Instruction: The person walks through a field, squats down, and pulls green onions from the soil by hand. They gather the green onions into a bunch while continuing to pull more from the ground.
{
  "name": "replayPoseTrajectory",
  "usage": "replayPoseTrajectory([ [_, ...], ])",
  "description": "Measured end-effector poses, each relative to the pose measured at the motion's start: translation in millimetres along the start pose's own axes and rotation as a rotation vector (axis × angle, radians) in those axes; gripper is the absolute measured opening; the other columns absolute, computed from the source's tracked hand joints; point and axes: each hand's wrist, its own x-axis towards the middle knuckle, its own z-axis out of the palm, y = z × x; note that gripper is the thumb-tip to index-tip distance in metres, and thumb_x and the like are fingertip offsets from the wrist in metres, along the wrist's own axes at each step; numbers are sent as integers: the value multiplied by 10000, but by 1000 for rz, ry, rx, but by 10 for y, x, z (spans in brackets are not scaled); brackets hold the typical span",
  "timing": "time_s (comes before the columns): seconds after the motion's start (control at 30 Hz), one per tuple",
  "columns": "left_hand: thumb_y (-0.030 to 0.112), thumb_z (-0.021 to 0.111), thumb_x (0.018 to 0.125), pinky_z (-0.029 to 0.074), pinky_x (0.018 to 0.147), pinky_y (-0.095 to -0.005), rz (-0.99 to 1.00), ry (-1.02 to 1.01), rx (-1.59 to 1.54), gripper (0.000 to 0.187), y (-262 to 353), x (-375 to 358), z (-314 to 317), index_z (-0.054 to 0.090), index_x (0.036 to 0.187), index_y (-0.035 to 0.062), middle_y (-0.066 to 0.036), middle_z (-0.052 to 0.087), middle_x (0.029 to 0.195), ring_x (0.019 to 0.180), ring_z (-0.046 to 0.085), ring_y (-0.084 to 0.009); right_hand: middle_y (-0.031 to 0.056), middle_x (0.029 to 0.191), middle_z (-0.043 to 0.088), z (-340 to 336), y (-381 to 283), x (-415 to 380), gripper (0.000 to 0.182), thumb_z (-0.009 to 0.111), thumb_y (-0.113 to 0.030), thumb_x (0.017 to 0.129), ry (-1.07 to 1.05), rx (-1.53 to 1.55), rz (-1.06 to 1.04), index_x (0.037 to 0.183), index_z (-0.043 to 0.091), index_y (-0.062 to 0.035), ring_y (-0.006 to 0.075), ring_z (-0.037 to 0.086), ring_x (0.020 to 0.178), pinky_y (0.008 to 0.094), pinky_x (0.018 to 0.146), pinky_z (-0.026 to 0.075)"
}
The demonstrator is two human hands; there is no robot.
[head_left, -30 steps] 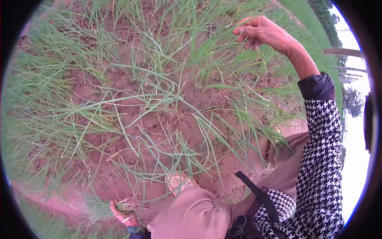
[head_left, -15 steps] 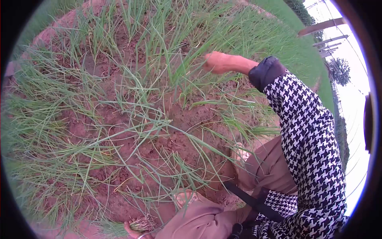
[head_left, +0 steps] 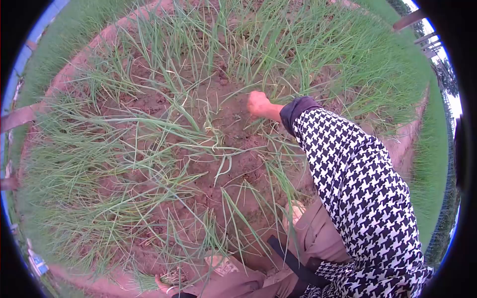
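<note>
My right hand (head_left: 259,105) is closed in a fist just above the bare muddy soil (head_left: 233,116), among growing green onion plants (head_left: 184,116). Whatever its fingers may hold is hidden behind the knuckles. Low in the view, beside my knee, my left hand (head_left: 163,285) is wrapped round a bundle of onion plants (head_left: 174,276). The pale root ends point right, and the green leaves spread left. Part of that hand is cut off by the trouser leg and the frame's edge.
Onion plants (head_left: 114,164) stand and lean over the reddish soil on all sides. A raised earth border (head_left: 74,67) curves round the bed. My feet (head_left: 295,212) are on the mud, and a dark strap (head_left: 293,260) hangs by my knees. Posts (head_left: 410,20) stand beyond.
My right hand has moved down and slightly left, from among the leaves to over bare soil. The view has shifted. My left hand still grips the onion bundle.
</note>
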Motion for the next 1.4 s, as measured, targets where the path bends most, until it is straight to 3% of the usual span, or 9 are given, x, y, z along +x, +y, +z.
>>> replayPoseTrajectory([
  [0.13,417,630,759,488,692,-407,-101,8,-95,349,26,658,-1018,564,934,122,-49,579,862,802,558,-229,195,803,643,433,-1233,-55,164,585,-119,737,-47,-38,230,769,636,34,308,652,725,374,632,530],
  [0.2,418,630,758,488,692,-408,-94,3,-67,351,127,805,-1003,564,936,123,-49,578,864,803,558,-229,156,829,652,721,-1538,34,220,646,-187,724,261,572,316,866,641,-19,291,640,773,344,665,517],
  [0.33,420,629,757,487,693,-411,-58,23,1,355,-227,438,474,563,940,123,-50,577,869,805,557,-231,162,848,647,545,-358,744,251,671,-213,734,598,698,350,919,637,-47,304,623,827,370,730,491],
  [0.47,422,628,755,486,694,-413,-25,64,61,359,-664,-20,1798,563,944,124,-51,577,873,808,557,-232,201,868,621,167,1117,1424,230,657,-203,741,500,742,420,906,628,-46,352,595,891,416,769,466],
  [0.7,426,627,753,486,696,-417,-36,69,58,366,-673,-30,1704,562,951,125,-52,575,880,811,556,-235,199,885,616,194,763,1433,208,639,-189,744,519,604,347,858,610,-18,357,590,892,439,762,464],
  [0.83,428,626,751,485,697,-419,-37,75,58,371,-601,-36,1607,561,955,125,-53,574,884,814,555,-236,195,773,619,302,523,1487,177,593,-168,761,786,780,419,834,588,-7,342,606,732,394,653,464],
  [0.9,429,626,751,485,697,-420,-29,86,58,373,-573,-39,1562,561,958,126,-53,574,886,815,555,-237,182,769,618,928,765,2172,171,578,-160,760,752,1201,504,821,576,-1,323,605,725,392,647,462],
  [1.07,432,625,749,484,699,-423,-46,101,76,378,-607,77,1544,560,963,126,-54,573,891,818,554,-239,218,805,615,261,703,1573,229,515,-165,761,648,974,792,839,583,39,343,607,783,414,687,472],
  [1.4,437,622,745,483,701,-428,-51,113,84,390,-804,270,1416,559,973,128,-56,570,902,823,552,-242,266,889,615,384,1671,1339,350,592,-305,767,562,395,592,840,629,35,418,591,878,435,746,485],
])
